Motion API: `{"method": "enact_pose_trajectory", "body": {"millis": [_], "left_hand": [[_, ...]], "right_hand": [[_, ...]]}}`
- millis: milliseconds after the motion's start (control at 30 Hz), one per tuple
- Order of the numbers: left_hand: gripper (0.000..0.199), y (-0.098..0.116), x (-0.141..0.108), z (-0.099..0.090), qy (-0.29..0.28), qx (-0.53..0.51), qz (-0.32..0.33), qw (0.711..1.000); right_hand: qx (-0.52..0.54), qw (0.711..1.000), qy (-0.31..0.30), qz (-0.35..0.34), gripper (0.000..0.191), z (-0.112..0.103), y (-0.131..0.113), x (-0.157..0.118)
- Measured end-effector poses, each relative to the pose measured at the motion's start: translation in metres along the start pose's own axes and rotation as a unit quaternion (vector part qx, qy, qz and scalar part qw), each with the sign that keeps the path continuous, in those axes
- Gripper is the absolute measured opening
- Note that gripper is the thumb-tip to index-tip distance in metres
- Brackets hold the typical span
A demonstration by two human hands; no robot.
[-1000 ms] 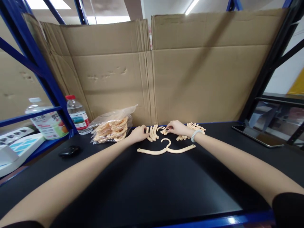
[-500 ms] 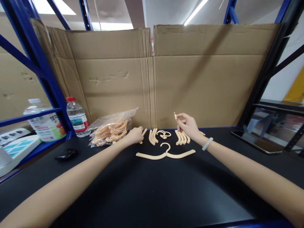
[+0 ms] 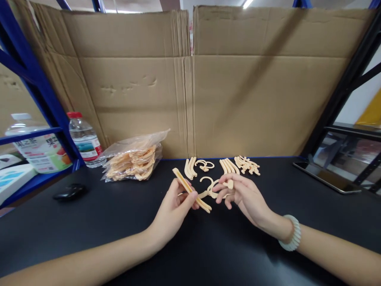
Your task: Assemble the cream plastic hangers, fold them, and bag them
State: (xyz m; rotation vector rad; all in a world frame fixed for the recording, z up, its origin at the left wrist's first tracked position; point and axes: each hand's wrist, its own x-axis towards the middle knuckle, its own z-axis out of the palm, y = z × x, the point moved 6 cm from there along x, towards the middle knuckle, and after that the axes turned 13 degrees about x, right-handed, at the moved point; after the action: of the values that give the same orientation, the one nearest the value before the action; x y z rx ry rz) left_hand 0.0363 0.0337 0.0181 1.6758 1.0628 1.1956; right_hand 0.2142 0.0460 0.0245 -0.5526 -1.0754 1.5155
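Note:
My left hand point(image 3: 175, 206) is closed around a beige plastic hanger arm point(image 3: 184, 183), tilted, with its hollow grooved side showing. My right hand point(image 3: 247, 194) has a small beige plastic piece point(image 3: 228, 184) with a rounded end between its fingers. A curved beige hook shows just by those fingertips; I cannot tell if it is held too. Below and behind both hands lies an assembled hanger point(image 3: 203, 194) on the black table, its hook facing away and its arms largely hidden.
Behind lie hanger arms point(image 3: 188, 169), loose hooks point(image 3: 210, 165), more hanger arms point(image 3: 229, 166) and small beige pieces point(image 3: 247, 165). At left are a bag of beige parts point(image 3: 133, 161), a bottle point(image 3: 86, 143) and a black mouse point(image 3: 70, 192). A tablet point(image 3: 326, 177) lies right, before a cardboard wall point(image 3: 268, 99).
My left hand has brought a hanger arm from the back of the table towards me. My right hand has lowered and come inward with its small piece. The view has tilted down.

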Motion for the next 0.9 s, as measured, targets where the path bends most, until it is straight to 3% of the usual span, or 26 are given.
{"method": "enact_pose_trajectory", "body": {"millis": [100,333,533,667,800,900], "left_hand": [[0.029,0.000,-0.001,-0.001,0.005,-0.033,0.001,0.999],[0.038,-0.003,0.001,0.001,0.004,-0.071,-0.025,0.997],[0.044,-0.005,-0.001,0.002,-0.006,-0.051,-0.028,0.998],[0.035,0.000,-0.001,0.001,-0.004,-0.003,-0.019,1.000],[0.022,0.004,-0.001,0.000,-0.010,0.079,-0.003,0.997],[0.019,0.003,-0.002,0.001,-0.021,0.114,0.002,0.993]], "right_hand": [[0.024,0.999,-0.002,0.043,0.031,0.002,0.004,-0.002],[-0.002,0.999,0.018,0.045,0.032,0.003,0.006,-0.006],[0.017,0.999,-0.005,0.038,0.037,0.004,0.008,-0.005],[0.026,0.998,-0.013,0.050,0.053,0.002,0.012,-0.005],[-0.018,0.998,-0.034,0.048,0.020,0.003,0.016,-0.005],[-0.024,0.998,-0.034,0.038,0.012,0.003,0.016,-0.004]]}}
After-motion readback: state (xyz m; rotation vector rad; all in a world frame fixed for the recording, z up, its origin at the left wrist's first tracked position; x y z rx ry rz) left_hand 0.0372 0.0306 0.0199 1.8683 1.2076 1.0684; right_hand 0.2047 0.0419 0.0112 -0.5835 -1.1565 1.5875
